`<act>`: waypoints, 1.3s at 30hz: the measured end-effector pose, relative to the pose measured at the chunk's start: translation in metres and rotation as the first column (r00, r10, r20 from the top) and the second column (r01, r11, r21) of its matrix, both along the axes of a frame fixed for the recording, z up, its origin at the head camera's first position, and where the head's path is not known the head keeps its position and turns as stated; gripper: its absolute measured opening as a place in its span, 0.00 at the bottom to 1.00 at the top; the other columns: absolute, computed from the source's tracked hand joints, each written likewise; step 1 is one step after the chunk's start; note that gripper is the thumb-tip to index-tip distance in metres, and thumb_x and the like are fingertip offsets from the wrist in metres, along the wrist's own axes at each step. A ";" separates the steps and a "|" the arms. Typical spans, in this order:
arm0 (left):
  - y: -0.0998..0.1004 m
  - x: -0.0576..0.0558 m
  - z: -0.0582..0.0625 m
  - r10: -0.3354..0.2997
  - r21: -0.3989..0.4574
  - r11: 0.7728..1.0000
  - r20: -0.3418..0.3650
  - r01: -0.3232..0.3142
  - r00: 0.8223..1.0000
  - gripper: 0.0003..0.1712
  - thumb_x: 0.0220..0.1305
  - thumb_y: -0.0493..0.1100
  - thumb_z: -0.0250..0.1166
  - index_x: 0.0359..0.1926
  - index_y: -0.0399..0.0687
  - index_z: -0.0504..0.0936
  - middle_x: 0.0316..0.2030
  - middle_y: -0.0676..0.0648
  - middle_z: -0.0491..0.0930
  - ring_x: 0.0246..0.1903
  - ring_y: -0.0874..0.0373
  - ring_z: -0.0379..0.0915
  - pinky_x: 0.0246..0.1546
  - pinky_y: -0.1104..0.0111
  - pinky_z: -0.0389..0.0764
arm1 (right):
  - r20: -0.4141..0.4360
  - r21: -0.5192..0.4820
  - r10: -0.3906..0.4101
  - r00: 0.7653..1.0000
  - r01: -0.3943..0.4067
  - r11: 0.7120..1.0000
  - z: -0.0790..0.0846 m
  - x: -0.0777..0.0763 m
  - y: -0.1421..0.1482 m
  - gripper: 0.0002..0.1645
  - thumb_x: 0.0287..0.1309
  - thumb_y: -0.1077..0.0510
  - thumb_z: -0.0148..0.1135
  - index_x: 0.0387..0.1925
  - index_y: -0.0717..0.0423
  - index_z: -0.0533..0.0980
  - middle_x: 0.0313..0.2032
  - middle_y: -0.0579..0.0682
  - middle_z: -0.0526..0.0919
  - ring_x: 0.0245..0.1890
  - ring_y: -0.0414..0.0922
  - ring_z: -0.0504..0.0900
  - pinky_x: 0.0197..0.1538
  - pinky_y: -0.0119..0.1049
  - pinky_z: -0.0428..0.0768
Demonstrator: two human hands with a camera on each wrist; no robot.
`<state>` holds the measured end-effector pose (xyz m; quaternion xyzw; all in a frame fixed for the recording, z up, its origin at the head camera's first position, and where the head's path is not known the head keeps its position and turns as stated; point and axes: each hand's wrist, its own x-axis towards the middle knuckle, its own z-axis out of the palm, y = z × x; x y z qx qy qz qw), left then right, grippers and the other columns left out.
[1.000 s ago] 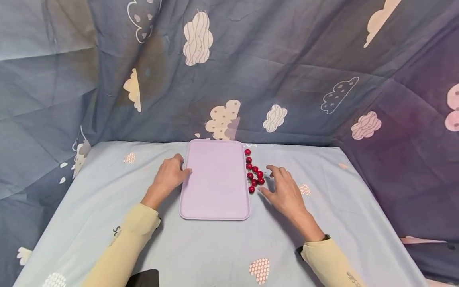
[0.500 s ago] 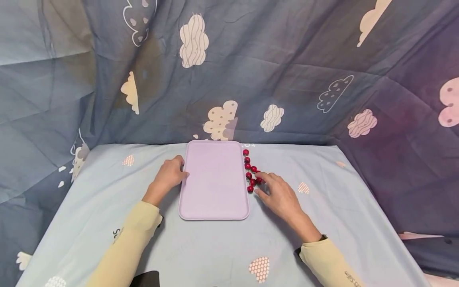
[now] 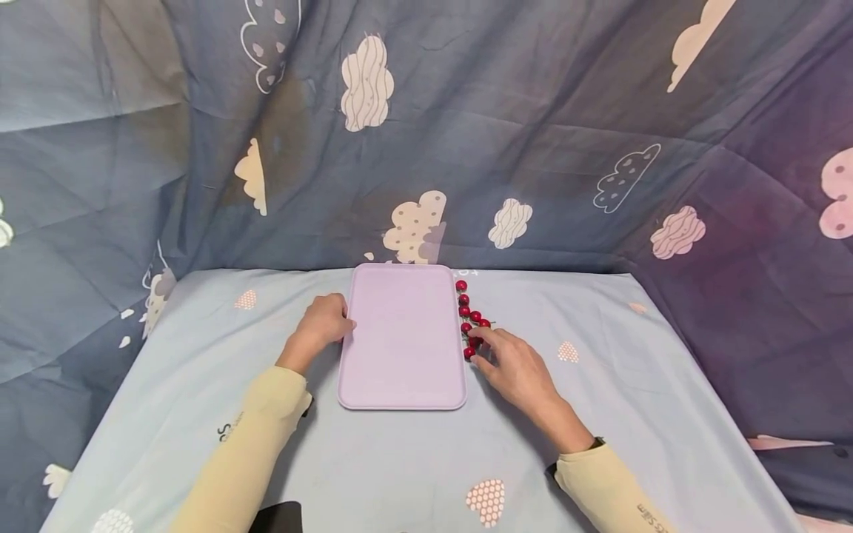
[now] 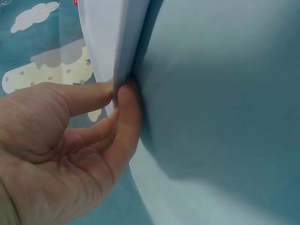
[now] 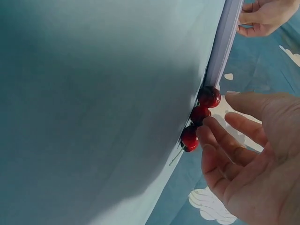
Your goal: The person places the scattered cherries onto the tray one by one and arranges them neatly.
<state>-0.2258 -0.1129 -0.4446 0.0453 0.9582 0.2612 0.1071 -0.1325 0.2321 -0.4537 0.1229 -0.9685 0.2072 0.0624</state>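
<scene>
A lilac rectangular tray (image 3: 403, 340) lies on the cloth. My left hand (image 3: 323, 322) pinches its left rim; the left wrist view shows the thumb on one side of the tray edge (image 4: 124, 42) and curled fingers on the other. Along the right rim lie several red cherries (image 3: 464, 300) with thin green stems. My right hand (image 3: 516, 366) reaches over the nearer cherries with loosely bent, spread fingers. In the right wrist view the fingertips (image 5: 208, 123) are at the cherries (image 5: 200, 114); whether they touch is unclear. Part of the bunch is hidden behind this hand.
A pale blue cloth (image 3: 393, 466) with printed hearts covers the table. Dark patterned fabric (image 3: 466, 148) hangs behind and at both sides. A black object (image 3: 276, 517) sits at the bottom edge, left of the middle.
My right hand has moved left, from beside the cherries to over the nearer ones, and its fingers have drawn closer together. My left hand stays at the tray's left rim.
</scene>
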 end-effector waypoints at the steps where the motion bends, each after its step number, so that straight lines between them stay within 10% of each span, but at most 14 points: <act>1: 0.001 0.001 -0.001 0.002 -0.007 1.000 -0.006 -0.002 1.000 0.10 0.67 0.40 0.67 0.34 0.38 0.78 0.22 0.43 0.84 0.31 0.48 0.81 0.36 0.61 0.78 | 0.000 0.002 0.006 1.000 -0.006 1.000 0.000 0.000 -0.001 0.26 0.59 0.56 0.77 0.60 0.46 0.82 0.40 0.48 0.88 0.36 0.44 0.81 0.39 0.41 0.78; 39: 0.000 0.002 -0.002 0.035 -0.012 0.999 -0.015 -0.035 0.999 0.10 0.66 0.41 0.66 0.30 0.41 0.77 0.28 0.41 0.83 0.31 0.48 0.78 0.33 0.61 0.75 | -0.027 0.067 0.054 0.998 -0.052 0.996 -0.006 -0.007 -0.008 0.12 0.61 0.61 0.74 0.45 0.48 0.82 0.33 0.46 0.81 0.27 0.41 0.72 0.32 0.36 0.72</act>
